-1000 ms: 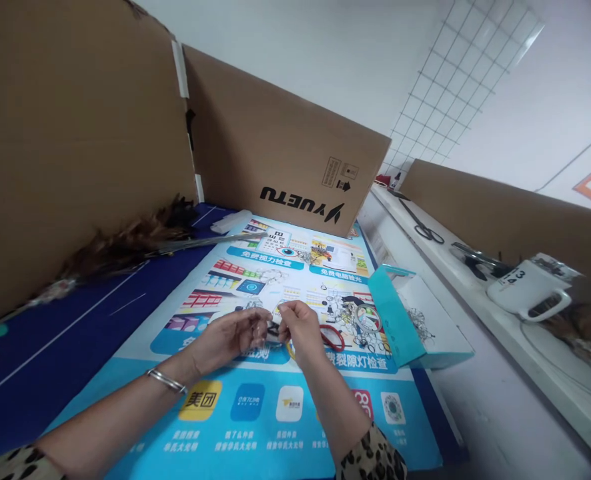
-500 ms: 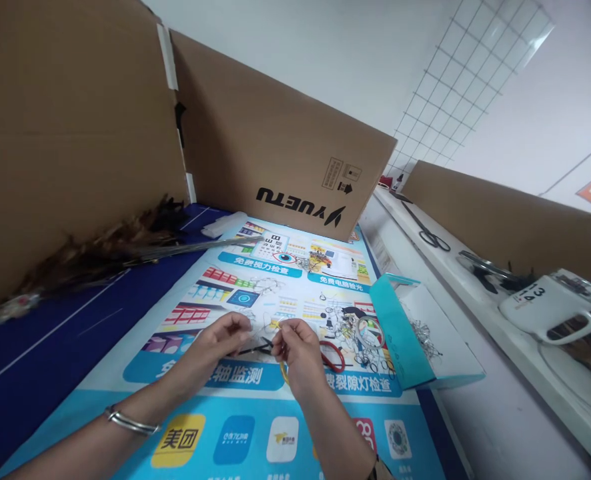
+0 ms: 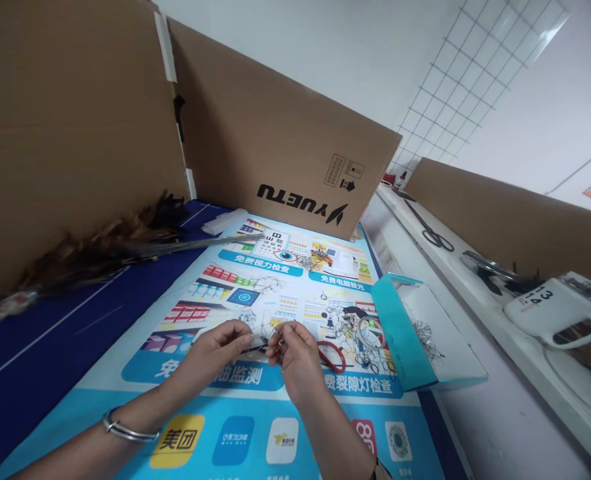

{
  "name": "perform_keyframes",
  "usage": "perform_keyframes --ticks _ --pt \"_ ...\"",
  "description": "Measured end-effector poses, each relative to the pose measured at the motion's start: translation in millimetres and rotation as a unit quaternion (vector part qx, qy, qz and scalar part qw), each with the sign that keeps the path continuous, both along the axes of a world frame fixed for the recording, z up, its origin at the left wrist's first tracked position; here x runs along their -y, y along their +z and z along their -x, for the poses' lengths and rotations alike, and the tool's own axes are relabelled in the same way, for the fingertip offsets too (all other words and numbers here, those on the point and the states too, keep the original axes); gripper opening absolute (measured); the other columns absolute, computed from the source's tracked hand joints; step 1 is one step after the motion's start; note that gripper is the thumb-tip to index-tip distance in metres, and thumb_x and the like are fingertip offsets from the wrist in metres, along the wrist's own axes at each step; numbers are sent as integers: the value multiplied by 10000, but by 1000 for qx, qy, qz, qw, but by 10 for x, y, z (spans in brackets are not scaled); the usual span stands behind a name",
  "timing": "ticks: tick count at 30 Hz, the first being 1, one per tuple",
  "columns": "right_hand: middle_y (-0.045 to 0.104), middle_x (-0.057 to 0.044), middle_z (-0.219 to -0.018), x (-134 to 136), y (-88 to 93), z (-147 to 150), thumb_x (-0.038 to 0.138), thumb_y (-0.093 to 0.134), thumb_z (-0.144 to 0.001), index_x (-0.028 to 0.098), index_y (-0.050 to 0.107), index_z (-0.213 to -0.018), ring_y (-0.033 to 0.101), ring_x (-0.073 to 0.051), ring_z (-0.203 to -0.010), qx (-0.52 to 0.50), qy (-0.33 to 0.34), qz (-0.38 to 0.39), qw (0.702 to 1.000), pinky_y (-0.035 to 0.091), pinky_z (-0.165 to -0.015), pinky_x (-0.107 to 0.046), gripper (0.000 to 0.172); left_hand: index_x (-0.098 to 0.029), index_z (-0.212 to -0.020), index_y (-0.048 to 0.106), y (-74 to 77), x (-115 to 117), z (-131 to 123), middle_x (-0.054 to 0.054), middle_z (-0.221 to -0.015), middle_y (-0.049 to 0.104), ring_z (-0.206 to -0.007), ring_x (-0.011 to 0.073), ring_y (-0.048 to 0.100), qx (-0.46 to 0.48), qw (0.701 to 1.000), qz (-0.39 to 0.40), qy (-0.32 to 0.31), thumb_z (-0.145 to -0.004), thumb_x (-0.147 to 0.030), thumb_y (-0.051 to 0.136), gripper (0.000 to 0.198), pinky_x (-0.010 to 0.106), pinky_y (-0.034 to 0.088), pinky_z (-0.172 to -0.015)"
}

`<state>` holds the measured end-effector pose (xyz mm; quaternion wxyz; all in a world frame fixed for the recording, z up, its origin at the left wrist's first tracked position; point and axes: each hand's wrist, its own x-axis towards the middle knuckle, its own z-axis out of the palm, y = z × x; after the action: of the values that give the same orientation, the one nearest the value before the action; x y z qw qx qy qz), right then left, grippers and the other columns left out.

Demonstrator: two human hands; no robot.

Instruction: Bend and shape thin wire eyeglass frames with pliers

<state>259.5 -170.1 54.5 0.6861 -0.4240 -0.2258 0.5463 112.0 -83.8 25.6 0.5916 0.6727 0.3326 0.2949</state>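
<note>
Though hard to make out clearly, apparently pinching a thin, pale, wire-like strand (image 3: 264, 333) in right hand (image 3: 294, 352), above the blue-and-white printed sheet (image 3: 425, 443), with left hand (image 3: 228, 343) closed alongside, on what impossible to tell. Likely light, springy, easily kinked; best taken near the ends.

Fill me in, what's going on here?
A person works two-handed over a printed mat. The left hand and right hand are close together, each grip a fingertip pinch; anything in them is too fine to make out. A red loop lies just right of the right hand, with small tangled pieces beyond it. An open teal box stands farther right.
</note>
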Motion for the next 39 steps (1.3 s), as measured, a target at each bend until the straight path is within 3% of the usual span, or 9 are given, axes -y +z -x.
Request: perform_keyframes --ticks 10,14,18,20,23,25,32,36,39 --pt "532 13 -569 -46 -68 -100 374 684 -733 157 662 -763 446 -92 -475 36 -28 37 998 333 -443 -210 220 -191 -734 579 43 16 1 -44 -591 499 -531 126 403 8 1000 -3 26 -784 -407 607 223 210 313 -498" --pt "557 17 -602 -27 -35 -138 362 716 -686 172 634 -842 437 -80 -453 8 28 54 998 329 -439 -203 259 -191 -732 583 46 10 4 -33 -631 523 -582 142 444 14 999 -11 28 -779 -407 617 223 218 344 -534" --pt "567 25 -618 -13 -20 -112 357 661 -738 194 602 -977 444 -88 -452 36 103 52 993 350 -447 -212 296 -194 -728 579 44 8 7 -28 -652 537 -627 154 474 8 999 -29 14 -799 -389 601 209 231 375 -580" --pt "576 20 -640 -22 -19 -102 339 640 -748 189 606 -950 472 -100 -493 109 67 55 990 363 -467 -216 253 -194 -732 579 44 8 7 -28 -652 538 -628 154 475 6 999 -31 15 -802 -387 598 206 231 376 -576" --pt "572 19 -675 -38 -13 -139 296 642 -745 186 625 -892 496 -115 -587 233 -42 46 970 392 -534 -218 185 -190 -743 577 34 3 5 -26 -656 537 -617 149 462 2 999 -28 24 -805 -394 597 214 225 362 -556" --pt "561 17 -678 -35 -2 -196 306 635 -754 187 639 -865 497 -126 -622 274 -69 39 959 403 -557 -224 162 -189 -752 576 20 -1 5 -24 -661 538 -616 147 458 1 999 -25 26 -804 -401 599 220 222 359 -552" --pt "533 22 -632 14 91 -297 315 608 -785 179 645 -794 446 -111 -567 330 -48 16 943 378 -539 -219 142 -194 -739 569 -10 -14 15 -25 -648 529 -617 149 459 -9 999 -38 35 -802 -387 600 206 225 368 -561" --pt "570 17 -643 21 94 -227 297 640 -745 179 641 -773 496 -125 -580 343 2 27 939 398 -546 -228 122 -196 -735 574 14 4 10 -21 -656 543 -631 155 475 -17 998 -49 35 -805 -379 596 197 235 377 -575" --pt "590 15 -658 25 36 -187 291 625 -754 192 642 -785 524 -134 -598 380 2 40 924 405 -547 -230 105 -200 -726 576 28 27 8 -21 -649 546 -623 158 479 -23 998 -58 27 -803 -371 597 189 241 374 -569"
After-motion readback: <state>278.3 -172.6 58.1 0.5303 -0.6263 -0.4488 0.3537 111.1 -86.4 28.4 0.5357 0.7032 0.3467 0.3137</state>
